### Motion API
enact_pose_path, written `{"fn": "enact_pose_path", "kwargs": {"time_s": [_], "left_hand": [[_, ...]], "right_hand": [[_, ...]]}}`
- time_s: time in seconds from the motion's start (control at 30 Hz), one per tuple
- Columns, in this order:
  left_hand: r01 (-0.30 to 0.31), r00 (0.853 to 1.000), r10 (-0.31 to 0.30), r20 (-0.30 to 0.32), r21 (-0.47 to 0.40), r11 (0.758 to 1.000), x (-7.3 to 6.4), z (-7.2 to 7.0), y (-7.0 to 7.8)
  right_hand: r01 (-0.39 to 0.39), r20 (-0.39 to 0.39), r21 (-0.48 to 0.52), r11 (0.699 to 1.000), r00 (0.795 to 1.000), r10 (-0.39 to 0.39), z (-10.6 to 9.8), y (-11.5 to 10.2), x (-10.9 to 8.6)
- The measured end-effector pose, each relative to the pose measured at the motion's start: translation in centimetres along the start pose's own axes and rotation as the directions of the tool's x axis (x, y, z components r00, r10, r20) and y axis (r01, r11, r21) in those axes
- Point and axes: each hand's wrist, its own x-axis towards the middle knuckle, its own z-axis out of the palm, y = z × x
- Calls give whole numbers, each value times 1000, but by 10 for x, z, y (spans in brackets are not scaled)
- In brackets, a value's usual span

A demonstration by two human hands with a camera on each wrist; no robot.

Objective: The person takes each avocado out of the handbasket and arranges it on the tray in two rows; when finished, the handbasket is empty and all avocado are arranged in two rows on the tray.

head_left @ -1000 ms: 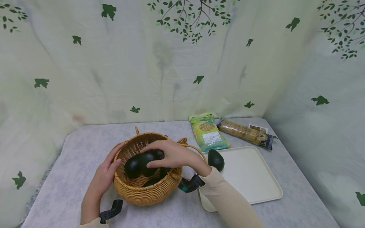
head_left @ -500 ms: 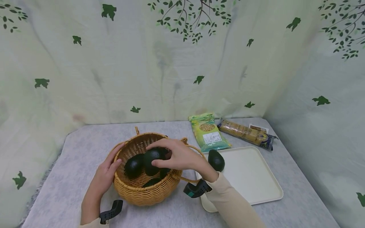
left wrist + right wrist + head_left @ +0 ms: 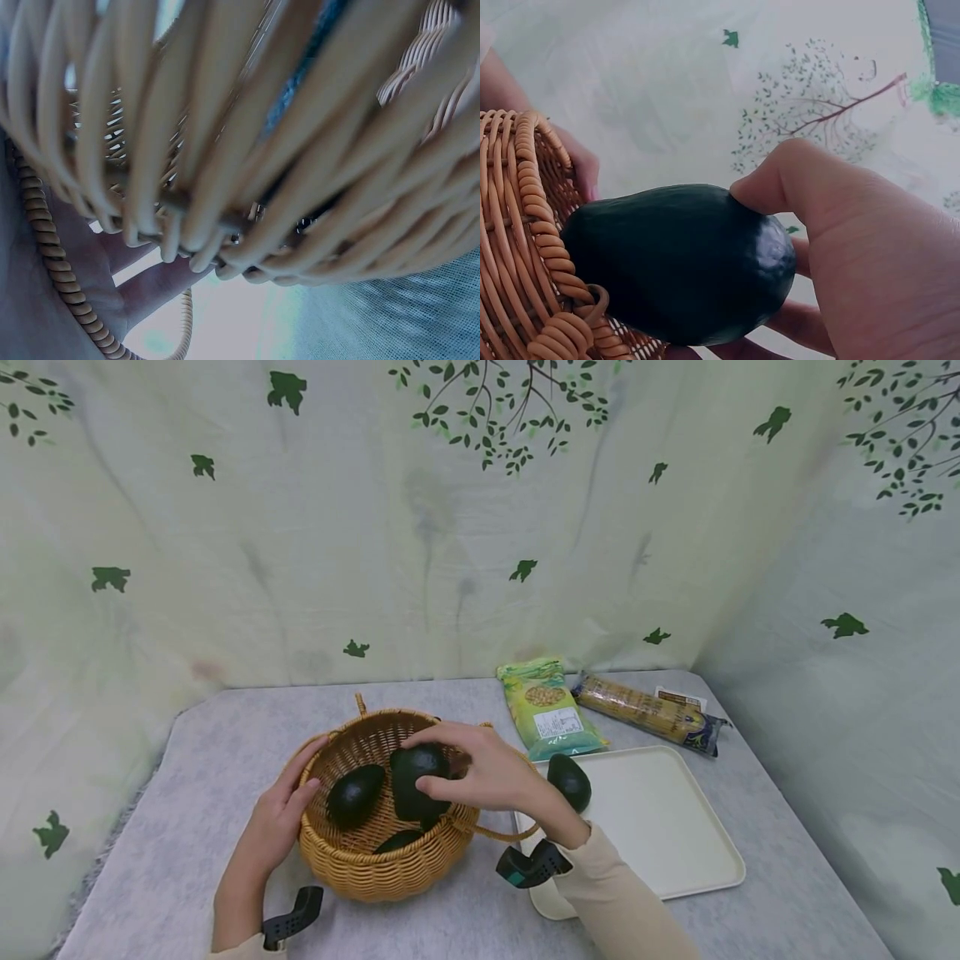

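Observation:
My right hand point(image 3: 483, 770) holds a dark green avocado point(image 3: 417, 783) over the right side of a round wicker basket point(image 3: 375, 878). In the right wrist view, thumb and fingers wrap the rounded end of that avocado point(image 3: 679, 262), whose narrower end points to the basket rim. Another avocado point(image 3: 355, 796) lies in the basket, and part of one more point(image 3: 398, 841) shows by the near wall. On the left, my left hand point(image 3: 272, 822) grips the basket's rim. The left wrist view shows its fingers point(image 3: 161, 289) behind the woven wall and a thin wicker handle.
One avocado point(image 3: 569, 782) sits at the left edge of a cream tray point(image 3: 675, 827) to the right of the basket. Behind the tray lie a green and yellow bag point(image 3: 551, 710) and a long packet of noodles point(image 3: 645, 710). The basket's handle point(image 3: 502, 837) hangs over toward the tray.
My right hand has drawn the avocado rightward and slightly up, away from the one lying left in the basket. The left hand and basket have stayed put.

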Motion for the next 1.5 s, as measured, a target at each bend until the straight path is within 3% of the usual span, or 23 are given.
{"fn": "enact_pose_path", "kwargs": {"time_s": [0.17,0.6,0.87,1.2,1.5], "left_hand": [[5,1000,-5,-1,6,1000,-1,0,0],[4,1000,-4,-6,4,1000,-1,1,-1],[8,1000,-8,-8,12,1000,-1,1,-1],[3,1000,-3,-9,7,1000,0,1,-2],[7,1000,-7,-10,8,1000,-1,0,-1]], "right_hand": [[29,-31,24,999,999,-28,-1,2,-5],[15,-86,102,995,996,-7,-8,5,-21],[7,-135,92,996,991,5,-16,3,-32],[72,-209,93,993,976,-51,-25,6,-43],[40,-223,69,997,974,-24,-32,15,-55]]}}
